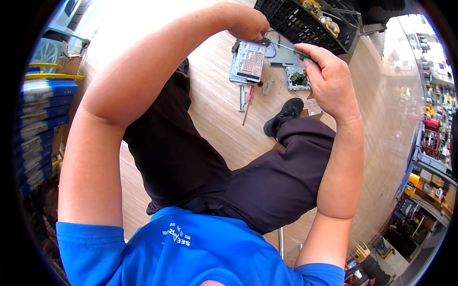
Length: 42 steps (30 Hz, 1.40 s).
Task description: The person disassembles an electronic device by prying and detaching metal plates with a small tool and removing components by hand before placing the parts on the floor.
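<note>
My right hand [329,78] grips a screwdriver [307,57] with a green handle. Its thin shaft points left toward the far end of a silver metal device housing [250,64] lying on the floor. Over that same end curls my left hand [248,23], fingers closed at a small dark part with thin wires; what exactly they pinch is hidden. Beside the housing lie a grey metal panel [285,58] and a square metal frame with a green part inside [297,78]. Nearer me are a red-handled screwdriver [250,93], a silver bracket [242,98] and a small metal plate [268,86].
A black plastic crate [305,24] with metal parts on top stands at the far side. My shoe [286,116] is near the loose parts, beside a perforated plate [312,107]. Stacked blue boxes [45,109] are at left; stocked shelves [431,114] line the right.
</note>
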Each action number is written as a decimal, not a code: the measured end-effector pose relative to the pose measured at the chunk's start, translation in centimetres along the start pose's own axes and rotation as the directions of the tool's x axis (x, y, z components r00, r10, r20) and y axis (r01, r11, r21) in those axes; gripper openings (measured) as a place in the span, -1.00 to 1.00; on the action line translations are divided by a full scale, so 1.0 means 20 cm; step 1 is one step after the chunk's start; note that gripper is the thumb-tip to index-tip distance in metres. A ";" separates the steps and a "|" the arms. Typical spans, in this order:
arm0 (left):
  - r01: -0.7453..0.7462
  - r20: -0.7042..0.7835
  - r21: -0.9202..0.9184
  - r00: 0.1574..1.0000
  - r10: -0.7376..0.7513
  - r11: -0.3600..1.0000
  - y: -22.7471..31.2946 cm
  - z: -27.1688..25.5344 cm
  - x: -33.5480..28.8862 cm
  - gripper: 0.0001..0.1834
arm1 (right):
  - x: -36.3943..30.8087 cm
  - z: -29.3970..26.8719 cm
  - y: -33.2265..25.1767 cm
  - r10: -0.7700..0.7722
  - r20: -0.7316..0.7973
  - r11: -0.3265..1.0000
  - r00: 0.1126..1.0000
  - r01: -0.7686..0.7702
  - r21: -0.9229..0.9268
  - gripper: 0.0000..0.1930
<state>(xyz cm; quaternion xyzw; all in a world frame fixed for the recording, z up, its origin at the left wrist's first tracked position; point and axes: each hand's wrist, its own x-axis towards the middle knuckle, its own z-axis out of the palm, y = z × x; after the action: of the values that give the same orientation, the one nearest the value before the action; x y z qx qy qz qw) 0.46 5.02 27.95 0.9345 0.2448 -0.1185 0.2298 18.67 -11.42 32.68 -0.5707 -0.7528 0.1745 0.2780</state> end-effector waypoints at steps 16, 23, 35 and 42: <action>0.106 -0.104 0.226 0.991 -0.085 0.968 0.10 0.02 0.01 -0.59 | -0.21 0.42 1.05 0.633 0.258 0.668 0.730 -0.347 -0.659 -0.74; 0.056 -0.103 0.240 0.994 -0.032 0.969 0.16 -0.06 -0.05 -0.70 | -0.68 1.27 1.26 0.919 0.106 0.376 0.379 -0.925 0.052 -0.68; 0.171 -0.198 0.173 0.971 -0.136 0.970 0.04 -0.11 -0.15 -0.70 | -0.78 1.78 1.23 0.858 0.511 -0.481 -0.057 -0.441 0.758 -0.81; 0.176 -0.179 0.202 0.974 -0.140 0.964 0.02 -0.08 -0.13 -0.71 | -0.79 1.80 1.30 0.834 0.530 -0.549 -0.152 -0.322 0.771 -0.83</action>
<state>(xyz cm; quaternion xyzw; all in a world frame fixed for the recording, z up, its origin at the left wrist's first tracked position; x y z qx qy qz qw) -1.45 4.40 30.38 0.9379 0.3223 -0.0857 0.0957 19.26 -17.08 -14.07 -0.6712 0.2640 0.5114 0.4671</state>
